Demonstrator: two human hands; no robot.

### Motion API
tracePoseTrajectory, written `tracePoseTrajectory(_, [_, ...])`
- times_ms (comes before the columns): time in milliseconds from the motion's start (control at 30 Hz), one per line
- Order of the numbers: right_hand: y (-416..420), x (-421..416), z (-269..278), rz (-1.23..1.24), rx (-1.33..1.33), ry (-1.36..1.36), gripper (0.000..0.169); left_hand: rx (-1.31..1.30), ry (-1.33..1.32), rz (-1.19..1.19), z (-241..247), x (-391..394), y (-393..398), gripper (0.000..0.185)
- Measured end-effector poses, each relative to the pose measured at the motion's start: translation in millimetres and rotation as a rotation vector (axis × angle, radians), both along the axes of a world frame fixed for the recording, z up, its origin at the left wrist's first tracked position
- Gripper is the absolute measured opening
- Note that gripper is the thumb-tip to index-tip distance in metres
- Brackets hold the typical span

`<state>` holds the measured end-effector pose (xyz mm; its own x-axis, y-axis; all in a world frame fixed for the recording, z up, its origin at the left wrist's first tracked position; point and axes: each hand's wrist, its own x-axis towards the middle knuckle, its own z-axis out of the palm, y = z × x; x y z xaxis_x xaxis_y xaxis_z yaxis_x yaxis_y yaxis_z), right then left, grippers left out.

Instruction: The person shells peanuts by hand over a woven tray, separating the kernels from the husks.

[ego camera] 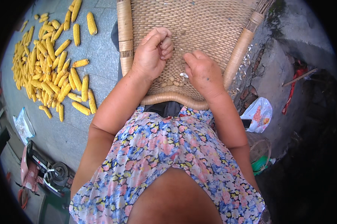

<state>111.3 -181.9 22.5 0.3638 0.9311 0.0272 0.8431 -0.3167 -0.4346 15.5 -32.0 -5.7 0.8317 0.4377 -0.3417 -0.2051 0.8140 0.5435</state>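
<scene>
A woven wicker winnowing tray lies in front of me, its rounded near rim against my lap. Above its left half, my left hand has its fingers curled in; whether anything is inside cannot be seen. My right hand is lower and to the right, knuckles up, thumb and fingers bent together, their tips partly hidden. Next to its thumb side is a small white shell piece. Several small tan, rounded pieces, possibly nuts or seeds, rest on the weave near the rim.
Many yellow corn cobs are heaped on grey paving at left, near a plastic bag and a scooter. Pale shell bits litter the ground at right. A printed white bag and a green bottle are beside my right arm.
</scene>
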Motion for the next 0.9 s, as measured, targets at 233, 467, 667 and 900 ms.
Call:
tracePoseTrajectory(233, [-1.9,3.6,0.4,-0.392,0.261,0.829,0.017,0.161,0.063,-0.264,1.7,1.3,-9.4,0.011])
tracePoseTrajectory(467, [1.8,5.5,4.3,-0.349,0.454,0.698,0.015,0.12,0.02,-0.445,8.8,0.8,-18.7,0.018])
tracePoseTrajectory(667, [4.6,0.9,5.2,-0.371,0.471,0.722,0.012,0.202,0.05,-0.396,4.3,-0.4,-21.8,0.018])
tracePoseTrajectory(900, [8.8,-3.5,6.5,-0.434,0.531,0.994,0.005,0.463,0.012,-0.303,2.3,-2.3,-25.5,0.017])
